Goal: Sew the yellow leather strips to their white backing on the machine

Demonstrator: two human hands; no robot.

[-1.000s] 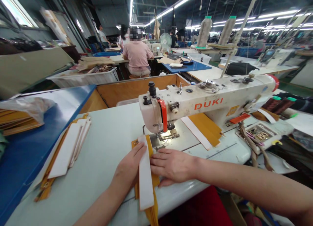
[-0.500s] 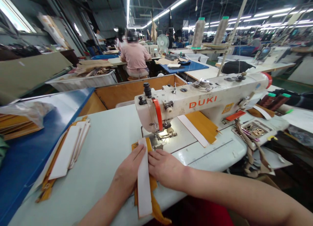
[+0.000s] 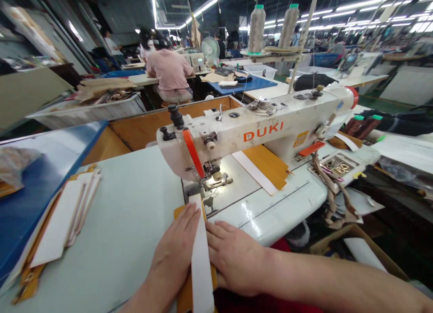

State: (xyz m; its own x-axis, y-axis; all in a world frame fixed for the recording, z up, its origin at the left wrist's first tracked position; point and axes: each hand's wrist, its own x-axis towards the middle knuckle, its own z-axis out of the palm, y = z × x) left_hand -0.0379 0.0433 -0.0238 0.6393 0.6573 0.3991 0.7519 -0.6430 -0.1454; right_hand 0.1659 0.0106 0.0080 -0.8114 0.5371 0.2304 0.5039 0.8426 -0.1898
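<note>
Pressing a long white strip (image 3: 201, 263) down onto a yellow piece (image 3: 184, 299) here, right at the front edge of the table (image 3: 135, 186), with a hand on each side of it. The left hand (image 3: 171, 254) lies flat with its fingers (image 3: 186, 218) pressed together, tips on the strip's left edge. The right hand (image 3: 233, 259) is flat too, its fingers (image 3: 216, 229) a little spread, just touching the right edge. No pinching on either side.

The strip sits between the fingers, its far end just short of the presser foot (image 3: 216, 180) of the DUKI sewing machine (image 3: 257, 132), so it isn't under the foot. Can't tell from here if any stitching is on it.

As for what's done and left, a stack (image 3: 59, 218) of white-on-yellow pieces lies left of the fingers, beside a blue board (image 3: 34, 200). Past the fingers, behind the needle area, are a spare strip (image 3: 253, 171) and more yellow pieces (image 3: 267, 166). Nothing sits between strip and foot — only the machine head overhangs. Further right there's a tray of buckles (image 3: 340, 168), with brown straps (image 3: 333, 195) hanging off the table.
</note>
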